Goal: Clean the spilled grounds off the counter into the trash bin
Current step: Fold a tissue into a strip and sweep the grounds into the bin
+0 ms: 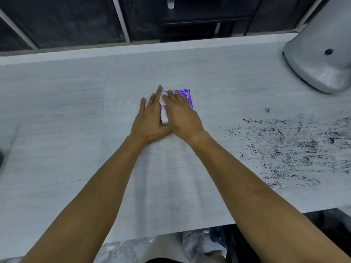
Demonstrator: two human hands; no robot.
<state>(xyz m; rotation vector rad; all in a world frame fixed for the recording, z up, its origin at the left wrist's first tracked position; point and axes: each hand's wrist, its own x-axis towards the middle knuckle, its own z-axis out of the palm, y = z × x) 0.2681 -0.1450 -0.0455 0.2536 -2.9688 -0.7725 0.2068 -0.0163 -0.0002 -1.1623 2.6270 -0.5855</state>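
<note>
Both hands lie mid-desk on a purple pack. Left hand flat, fingers straight and spread, palm down along the pack's left side. Right hand over the pack, fingers laid across its top; something white shows between my hands, and whether my right fingers pinch it I cannot tell.

Desk: pale grey wood grain, wide, its near edge below my forearms.

Grey appliance at far right corner, well apart from my hands.

Grounds: dark specks scattered and smeared across the desk's right side, near my right forearm, none under my hands.
</note>
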